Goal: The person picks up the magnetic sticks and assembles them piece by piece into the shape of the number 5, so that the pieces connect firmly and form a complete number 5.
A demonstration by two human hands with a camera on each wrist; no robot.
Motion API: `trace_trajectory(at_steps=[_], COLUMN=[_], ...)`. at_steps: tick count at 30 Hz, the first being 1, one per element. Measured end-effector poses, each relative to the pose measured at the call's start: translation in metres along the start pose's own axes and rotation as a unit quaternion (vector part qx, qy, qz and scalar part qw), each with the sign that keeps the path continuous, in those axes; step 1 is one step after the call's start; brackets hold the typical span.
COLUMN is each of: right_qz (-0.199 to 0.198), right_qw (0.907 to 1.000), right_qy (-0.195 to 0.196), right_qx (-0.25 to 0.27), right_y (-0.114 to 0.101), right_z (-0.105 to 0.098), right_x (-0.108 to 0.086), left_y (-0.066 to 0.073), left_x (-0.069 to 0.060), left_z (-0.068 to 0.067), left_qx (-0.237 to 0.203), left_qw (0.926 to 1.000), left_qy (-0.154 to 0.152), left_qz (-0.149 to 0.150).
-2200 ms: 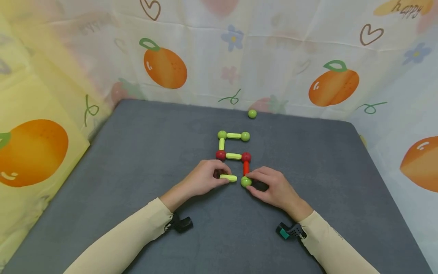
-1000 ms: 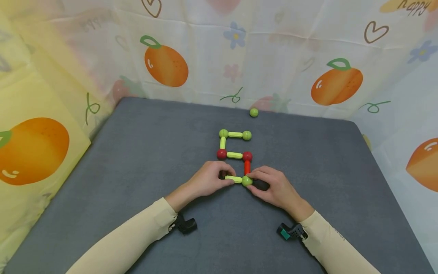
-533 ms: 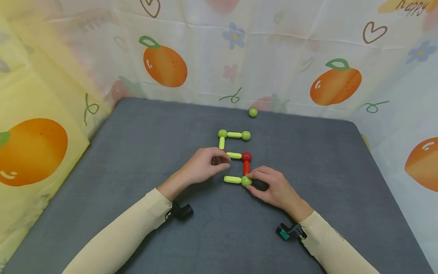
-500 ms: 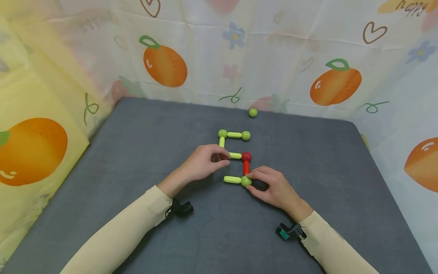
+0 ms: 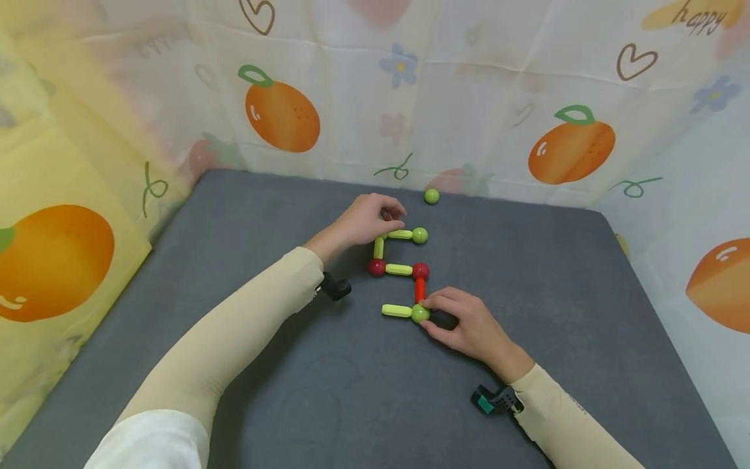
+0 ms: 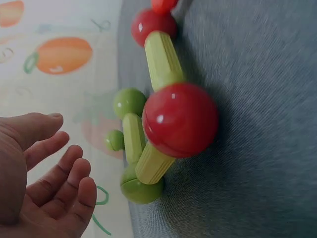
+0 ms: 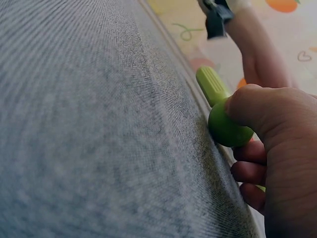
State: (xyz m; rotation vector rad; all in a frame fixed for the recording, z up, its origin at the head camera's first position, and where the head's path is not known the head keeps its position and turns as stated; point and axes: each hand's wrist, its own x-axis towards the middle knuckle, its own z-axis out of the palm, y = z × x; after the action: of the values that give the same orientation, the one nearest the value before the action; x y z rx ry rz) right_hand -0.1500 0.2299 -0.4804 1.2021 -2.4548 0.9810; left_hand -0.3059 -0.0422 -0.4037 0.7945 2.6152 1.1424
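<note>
On the grey table lies a zigzag of toy rods and balls. Two red balls [image 5: 377, 267] join its middle yellow-green rod [image 5: 399, 269], and a red rod [image 5: 420, 290] runs down to the green ball [image 5: 420, 313]. My right hand [image 5: 469, 326] pinches that ball between thumb and fingers. A yellow-green rod [image 5: 396, 311] sticks out leftward from it, its left end bare. My left hand [image 5: 372, 218] is over the far left corner of the zigzag, hiding most of the corner ball. Its fingers hold nothing, as the left wrist view shows. Beyond it sits a loose green ball [image 5: 431, 196].
A fruit-print cloth [image 5: 346, 98] hangs behind the grey table [image 5: 527, 273] and along its sides. Another green ball [image 5: 419, 235] ends the zigzag's far rod, right beside my left hand.
My left hand brought the yellow-green rod against the green ball, let go of it, then moved away up the table toward the loose ball. My right hand stayed on its ball.
</note>
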Motion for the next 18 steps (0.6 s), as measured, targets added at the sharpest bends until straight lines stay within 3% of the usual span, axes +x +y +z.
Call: trace_trajectory(at_steps=[8, 18], right_qz=[0.002, 0.011], right_qw=[1.0000, 0.9999], right_qy=[-0.001, -0.001], right_qx=[0.006, 0.010], right_y=[0.001, -0.002], right_z=[0.000, 0.001], right_x=[0.001, -0.001], left_y=[0.003, 0.010], left_x=[0.038, 0.073], left_z=[-0.003, 0.004], left_qx=[0.027, 0.132], left_qw=[0.9996, 0.9904], left_qy=[-0.005, -0.040], left_qz=[0.005, 0.011])
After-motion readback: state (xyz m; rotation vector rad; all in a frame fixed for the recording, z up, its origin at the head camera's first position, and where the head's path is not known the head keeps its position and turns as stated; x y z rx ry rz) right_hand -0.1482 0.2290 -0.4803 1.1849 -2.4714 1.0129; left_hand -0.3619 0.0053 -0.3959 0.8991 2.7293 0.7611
